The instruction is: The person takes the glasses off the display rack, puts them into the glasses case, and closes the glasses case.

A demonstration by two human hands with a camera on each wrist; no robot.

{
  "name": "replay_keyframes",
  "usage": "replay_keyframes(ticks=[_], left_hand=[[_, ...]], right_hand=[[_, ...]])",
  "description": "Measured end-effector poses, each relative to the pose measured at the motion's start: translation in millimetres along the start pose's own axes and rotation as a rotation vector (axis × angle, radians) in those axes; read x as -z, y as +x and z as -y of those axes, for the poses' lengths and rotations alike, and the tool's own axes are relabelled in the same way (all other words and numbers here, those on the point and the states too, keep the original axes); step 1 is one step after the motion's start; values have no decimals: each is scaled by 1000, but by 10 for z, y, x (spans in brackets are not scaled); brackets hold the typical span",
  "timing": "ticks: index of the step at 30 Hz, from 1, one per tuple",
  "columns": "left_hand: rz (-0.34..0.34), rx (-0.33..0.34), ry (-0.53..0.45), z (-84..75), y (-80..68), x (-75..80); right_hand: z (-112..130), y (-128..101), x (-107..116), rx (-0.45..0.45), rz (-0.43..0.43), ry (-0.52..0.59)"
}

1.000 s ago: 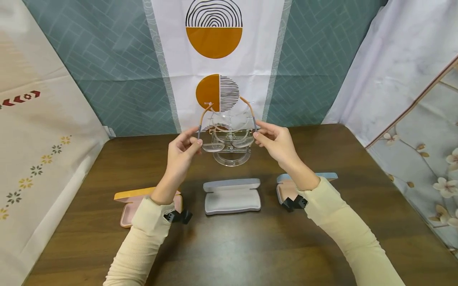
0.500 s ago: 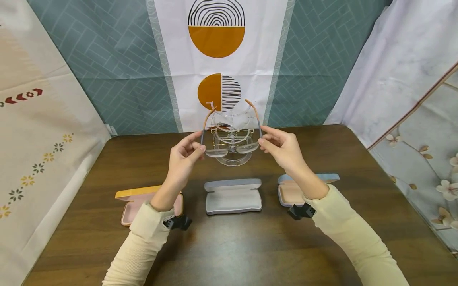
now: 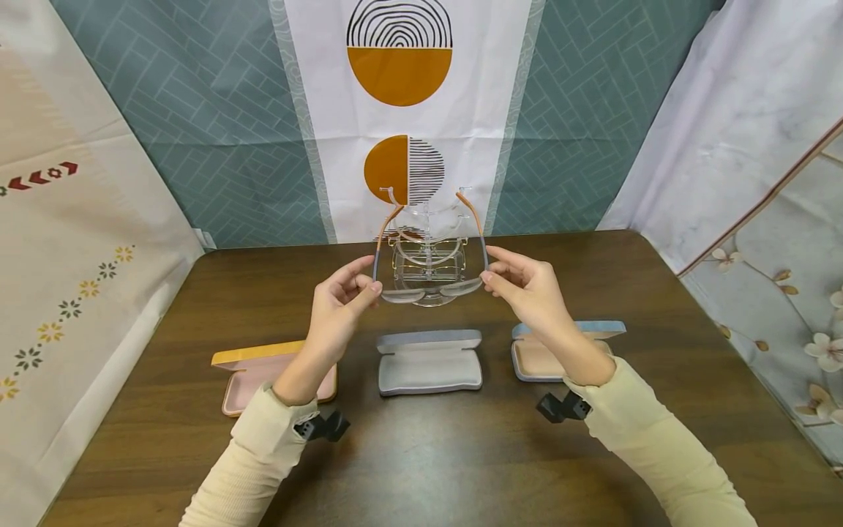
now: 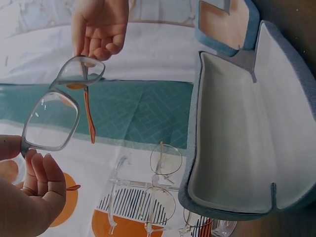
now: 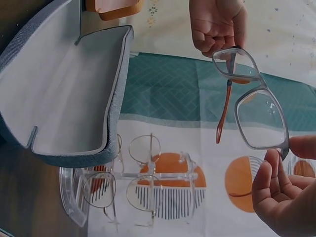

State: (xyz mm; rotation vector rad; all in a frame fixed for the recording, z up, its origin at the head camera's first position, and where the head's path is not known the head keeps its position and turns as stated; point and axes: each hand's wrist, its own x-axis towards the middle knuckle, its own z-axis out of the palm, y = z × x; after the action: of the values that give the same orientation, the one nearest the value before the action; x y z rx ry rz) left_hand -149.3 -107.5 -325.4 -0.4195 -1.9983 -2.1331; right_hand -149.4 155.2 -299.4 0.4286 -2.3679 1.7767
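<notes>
A pair of glasses with a grey frame and orange temple tips is held up between both hands, in front of a clear display stand. My left hand pinches it by one temple near the hinge. My right hand pinches the other temple the same way. Both temples are unfolded, with their tips pointing away toward the stand. In the right wrist view the lenses show side by side, the far one overlapping a temple. On the table nearer me, an open grey glasses case lies below the glasses.
An open yellow case with pink lining lies on the left, partly behind my left forearm. An open blue case with beige lining is on the right, partly behind my right forearm. Gold wire-rimmed glasses sit on the stand.
Both hands have brought the glasses down and toward me, away from the stand. The lenses now appear flatter and lower in the head view. The cases stay where they were.
</notes>
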Motion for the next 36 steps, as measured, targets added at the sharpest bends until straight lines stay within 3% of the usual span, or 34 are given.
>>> replay_keyframes(ticks=[18,36], left_hand=[[9,55,29,58,-183,41],[12,88,39,185,-276,62]], right_hand=[[-87,-165,-74,-32,6,27],[-228,-227,-158,-54,-4,76]])
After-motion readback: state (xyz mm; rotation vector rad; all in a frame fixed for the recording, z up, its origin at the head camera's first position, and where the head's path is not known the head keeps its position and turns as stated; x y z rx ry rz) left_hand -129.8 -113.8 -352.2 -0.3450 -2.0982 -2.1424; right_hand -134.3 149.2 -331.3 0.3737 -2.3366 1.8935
